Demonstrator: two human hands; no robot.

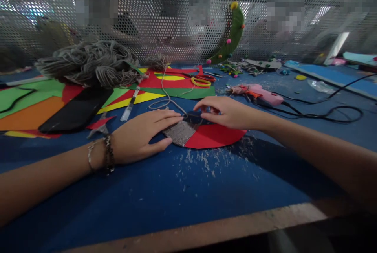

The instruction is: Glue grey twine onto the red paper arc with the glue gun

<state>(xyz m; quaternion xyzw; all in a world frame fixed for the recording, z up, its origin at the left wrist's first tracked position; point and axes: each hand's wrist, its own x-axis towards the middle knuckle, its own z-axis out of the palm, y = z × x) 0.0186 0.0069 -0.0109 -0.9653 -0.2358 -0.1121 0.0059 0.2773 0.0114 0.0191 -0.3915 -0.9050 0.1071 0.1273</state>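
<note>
A crescent-shaped red piece (216,136) lies on the blue table, its left part covered with grey yarn (180,132). My left hand (144,133) rests flat with fingers stretched out, the fingertips on the yarn-covered end. Above the crescent's upper edge, my right hand (225,110) has its fingers curled in a pinch around a thin grey yarn strand, partly hidden by the fingers. From the back, a loose length of grey yarn (168,98) loops down to the left fingertips.
Behind are a grey yarn heap (97,62), coloured sheets (32,105), a black phone (77,109), a marker (130,103) and scissors (201,81). A pink glue gun (263,94) with a black cord lies right. A decorated green crescent (234,35) hangs before the perforated screen. Fibre scraps (206,162) litter the front.
</note>
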